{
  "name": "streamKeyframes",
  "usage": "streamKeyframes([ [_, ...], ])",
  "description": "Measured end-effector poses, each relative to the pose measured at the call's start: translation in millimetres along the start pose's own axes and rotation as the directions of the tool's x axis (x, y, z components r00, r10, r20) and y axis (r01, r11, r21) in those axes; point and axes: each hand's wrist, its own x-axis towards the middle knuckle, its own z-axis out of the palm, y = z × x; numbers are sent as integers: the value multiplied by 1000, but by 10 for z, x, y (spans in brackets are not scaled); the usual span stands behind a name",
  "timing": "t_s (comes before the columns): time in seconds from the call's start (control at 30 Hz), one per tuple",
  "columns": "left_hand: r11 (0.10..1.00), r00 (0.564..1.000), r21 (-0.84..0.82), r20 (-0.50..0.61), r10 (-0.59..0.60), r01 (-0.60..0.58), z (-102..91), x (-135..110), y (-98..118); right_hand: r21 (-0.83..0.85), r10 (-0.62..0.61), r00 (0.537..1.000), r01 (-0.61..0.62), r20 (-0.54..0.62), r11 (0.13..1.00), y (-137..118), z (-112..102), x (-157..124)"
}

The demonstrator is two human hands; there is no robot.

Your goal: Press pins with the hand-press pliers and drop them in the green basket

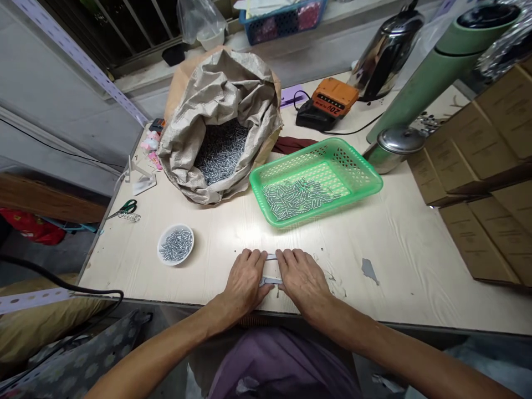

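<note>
Near the front edge of the table, my left hand (244, 277) and my right hand (302, 280) lie close together, palms down. Between them shows a grey, narrow piece (272, 281) with one bar near the thumbs and another near the fingertips. Both hands grip its ends, and my fingers cover most of it. To the left stands a white bowl (159, 256) filled with small silver metal pieces (177, 244). Beyond my hands, a green plastic basket (357, 191) contains more slim, ridged silver pieces. A large lined sack (183, 138) gapes at the back, with many silver pieces inside.
Green-handled scissors (128, 207) lie at the left. Behind the basket are an orange battery (336, 95) on a black charger, a steel kettle (384, 52) and a tall green flask (424, 83). Stacked cardboard boxes (486, 233) stand right. A grey scrap (368, 269) lies nearby.
</note>
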Motion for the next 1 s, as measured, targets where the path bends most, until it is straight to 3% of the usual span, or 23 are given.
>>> streamKeyframes([
  [0.17, 998, 998, -7, 16, 68, -68, 34, 13, 19, 79, -131, 991, 133, -19, 988, 98, 131, -65],
  [0.53, 991, 991, 19, 20, 136, -136, 98, 3, 48, 213, -166, 986, 168, -25, 963, 177, 494, -314],
  [0.8, 982, 984, 57, 16, 178, -179, 143, 22, 0, 258, -204, 978, 209, -44, 943, 171, 284, -195],
  [1.0, 990, 989, 34, 63, 137, -139, 47, 66, 35, 197, -201, 979, 204, -37, 959, 128, 102, -84],
])
